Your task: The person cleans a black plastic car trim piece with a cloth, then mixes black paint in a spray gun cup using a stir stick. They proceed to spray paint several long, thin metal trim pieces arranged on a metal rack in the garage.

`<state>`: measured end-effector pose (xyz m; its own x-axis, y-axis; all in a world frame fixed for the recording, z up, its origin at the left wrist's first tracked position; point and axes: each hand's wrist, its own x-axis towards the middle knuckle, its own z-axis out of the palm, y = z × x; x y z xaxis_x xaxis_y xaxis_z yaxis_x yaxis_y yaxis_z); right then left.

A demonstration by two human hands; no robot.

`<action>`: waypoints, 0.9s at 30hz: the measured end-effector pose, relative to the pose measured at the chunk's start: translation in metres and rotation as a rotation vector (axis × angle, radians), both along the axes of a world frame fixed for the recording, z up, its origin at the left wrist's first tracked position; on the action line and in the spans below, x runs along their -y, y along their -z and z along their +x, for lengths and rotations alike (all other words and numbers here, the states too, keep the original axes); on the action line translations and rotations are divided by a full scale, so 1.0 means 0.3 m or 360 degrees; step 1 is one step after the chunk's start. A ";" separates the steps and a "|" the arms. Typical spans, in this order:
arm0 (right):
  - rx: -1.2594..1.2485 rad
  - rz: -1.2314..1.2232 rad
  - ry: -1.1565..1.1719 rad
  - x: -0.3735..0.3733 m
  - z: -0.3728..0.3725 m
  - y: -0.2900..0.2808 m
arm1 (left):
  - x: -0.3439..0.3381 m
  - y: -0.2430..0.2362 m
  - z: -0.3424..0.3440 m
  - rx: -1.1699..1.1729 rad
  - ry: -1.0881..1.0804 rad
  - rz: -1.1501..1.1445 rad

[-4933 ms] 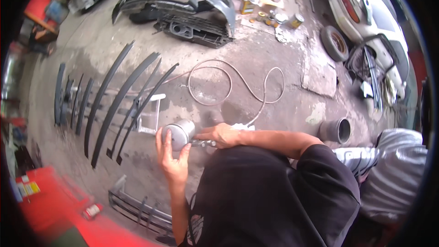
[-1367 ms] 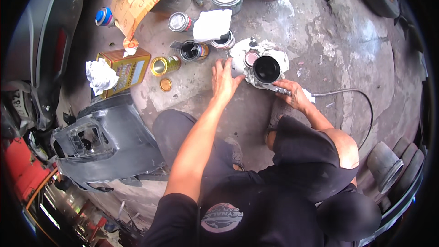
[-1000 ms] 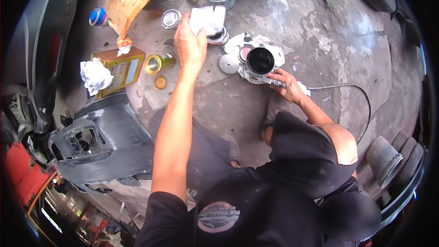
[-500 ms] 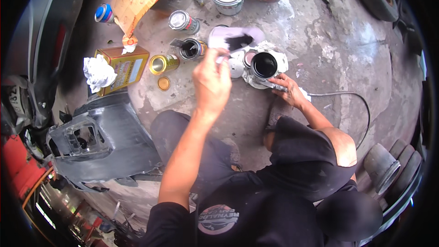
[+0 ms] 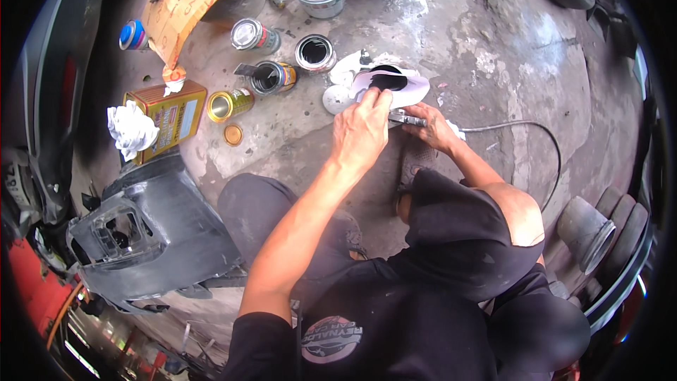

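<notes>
My left hand (image 5: 361,130) pinches the near edge of a white paper paint strainer (image 5: 417,92), which has a dark, black-stained middle. The strainer sits over the cup of a metal spray gun and hides most of that cup. My right hand (image 5: 436,129) wraps round the body of the spray gun (image 5: 407,118), low beside the strainer. A white crumpled cloth (image 5: 347,68) lies to the left of the gun, with a round pale lid-like piece (image 5: 337,99) near it. An open can of black paint (image 5: 315,53) stands farther left.
A black hose (image 5: 518,124) runs off right. Leftward stand an open can with a flat stick (image 5: 268,79), a gold tin (image 5: 229,104), its lid (image 5: 233,134) and a rectangular can (image 5: 169,120). A grey car panel (image 5: 159,229) lies at left; tyres (image 5: 624,240) stand at right.
My left hand has brought the strainer right and down, from beside the gun to over its cup. The open black can it partly hid now shows. The view has shifted slightly.
</notes>
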<state>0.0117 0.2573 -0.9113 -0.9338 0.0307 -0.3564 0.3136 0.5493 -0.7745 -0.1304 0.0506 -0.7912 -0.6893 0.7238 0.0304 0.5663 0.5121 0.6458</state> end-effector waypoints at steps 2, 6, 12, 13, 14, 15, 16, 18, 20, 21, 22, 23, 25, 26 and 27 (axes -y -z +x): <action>-0.0002 0.0006 0.0005 -0.006 0.005 0.005 | 0.000 0.021 -0.004 -0.0031 0.0029 -0.0025; 0.0082 -0.0050 -0.0023 -0.019 0.010 -0.017 | -0.005 0.029 -0.014 -0.0095 0.0124 -0.0169; -0.0127 -0.0338 0.0190 -0.152 -0.061 -0.222 | -0.005 0.030 -0.020 -0.0183 0.0199 -0.0238; -0.0277 -0.0543 0.0259 -0.173 -0.099 -0.247 | -0.003 0.032 -0.019 -0.0199 0.0202 -0.0236; -0.0424 -0.0740 0.0333 -0.185 -0.126 -0.285 | -0.005 0.030 -0.015 -0.0200 0.0214 -0.0255; -0.0337 -0.0634 0.0388 -0.156 -0.173 -0.343 | -0.006 0.027 -0.013 -0.0204 0.0224 -0.0280; -0.0255 -0.0542 0.0438 -0.096 -0.245 -0.400 | 0.001 0.023 -0.013 -0.0215 0.0231 -0.0320; -0.0123 -0.0347 0.0420 -0.041 -0.316 -0.432 | -0.007 0.016 -0.009 -0.0190 0.0272 -0.0361; -0.0022 -0.0174 0.0270 -0.024 -0.366 -0.417 | -0.006 0.007 -0.007 -0.0165 0.0288 -0.0354; -0.0134 0.0023 0.0232 -0.009 -0.368 -0.392 | 0.000 0.004 -0.003 -0.0149 0.0285 -0.0322; -0.0065 0.0066 0.0204 -0.010 -0.377 -0.392 | 0.012 0.005 -0.003 -0.0133 0.0283 -0.0289; 0.0008 0.0109 0.0170 -0.007 -0.387 -0.404 | 0.027 0.001 -0.007 -0.0122 0.0246 -0.0111; -0.0019 0.0116 0.0196 0.010 -0.387 -0.395 | 0.065 -0.020 -0.014 -0.0076 0.0151 0.0124; -0.0043 0.0089 0.0206 0.013 -0.380 -0.394 | 0.080 -0.028 -0.021 -0.0042 0.0110 0.0249; -0.0067 0.0063 0.0218 0.016 -0.375 -0.391 | 0.091 -0.010 -0.039 0.0005 -0.0111 0.0343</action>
<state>-0.1008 0.2526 -0.7939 -0.9340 0.1721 -0.3130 0.3555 0.5338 -0.7673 -0.1420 0.0232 -0.7882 -0.7379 0.6514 0.1767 0.5319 0.4002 0.7463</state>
